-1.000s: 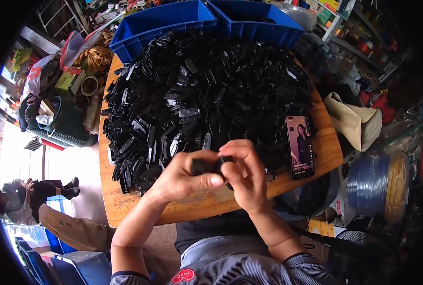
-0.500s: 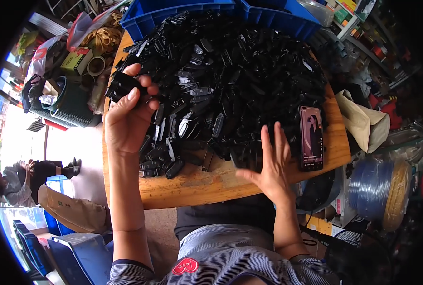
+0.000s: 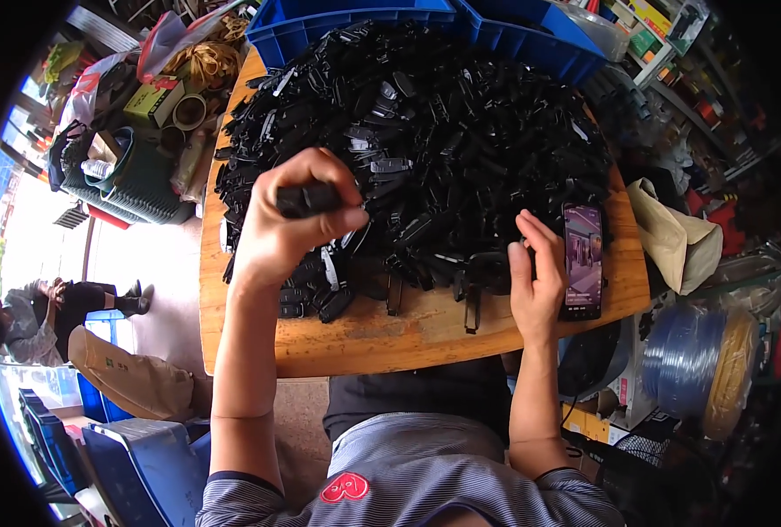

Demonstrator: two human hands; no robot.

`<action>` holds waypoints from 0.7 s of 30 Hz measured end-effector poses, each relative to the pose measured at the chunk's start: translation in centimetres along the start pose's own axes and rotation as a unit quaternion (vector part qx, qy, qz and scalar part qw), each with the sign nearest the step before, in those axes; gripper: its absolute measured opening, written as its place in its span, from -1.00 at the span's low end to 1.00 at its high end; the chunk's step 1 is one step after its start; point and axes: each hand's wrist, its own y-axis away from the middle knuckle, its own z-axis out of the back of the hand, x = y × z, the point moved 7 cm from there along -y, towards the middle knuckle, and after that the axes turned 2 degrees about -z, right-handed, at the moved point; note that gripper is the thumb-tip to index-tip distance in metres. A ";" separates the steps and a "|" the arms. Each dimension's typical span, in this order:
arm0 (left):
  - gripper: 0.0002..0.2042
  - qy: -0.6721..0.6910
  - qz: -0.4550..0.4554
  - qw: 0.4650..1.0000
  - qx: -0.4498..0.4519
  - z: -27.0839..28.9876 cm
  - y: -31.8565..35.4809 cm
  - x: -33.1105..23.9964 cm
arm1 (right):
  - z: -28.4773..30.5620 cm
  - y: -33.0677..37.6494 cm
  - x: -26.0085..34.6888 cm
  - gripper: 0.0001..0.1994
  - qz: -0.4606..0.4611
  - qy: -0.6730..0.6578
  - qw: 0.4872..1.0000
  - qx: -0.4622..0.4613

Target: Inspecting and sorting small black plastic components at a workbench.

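A broad heap of small, elongated black plastic pieces, some with shiny faces, covers most of the wooden table. Above the heap's left part, my left hand is closed around a few black pieces; their exact kind and number cannot be made out. My right hand is at the heap's near right edge, fingers bent and thumb apart from them, with no held piece visible. Just left of its thumb lies a dark piece. A lit phone is right beside this hand.
Two blue bins stand at the table's far edge. A beige cloth bag and a wrapped spool are at the right. Stacked dark baskets stand at the left, and a seated person is farther off.
My left hand has moved right, still around the black pieces, and turned. My right hand has shifted slightly right, its spread fingers now bent closer together. The phone's picture differs.
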 end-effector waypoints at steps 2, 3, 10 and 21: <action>-0.82 -0.056 0.032 0.997 0.044 -1.3 0.2 -0.6 | 0.2 -0.8 0.7 -0.77 0.025 -0.006 1.000 0.018; -0.80 -0.154 -0.027 0.983 0.092 -2.4 0.2 -1.1 | 0.3 -1.1 1.0 -0.79 0.053 0.010 0.998 0.031; -0.71 -0.451 -0.053 0.844 0.285 -8.2 3.8 2.4 | 1.6 -2.9 1.6 -0.62 0.048 -0.061 0.996 0.053; -0.72 -0.501 -0.048 0.838 0.209 -7.6 3.4 2.4 | 2.9 -1.4 0.7 -0.53 -0.001 -0.133 0.987 0.086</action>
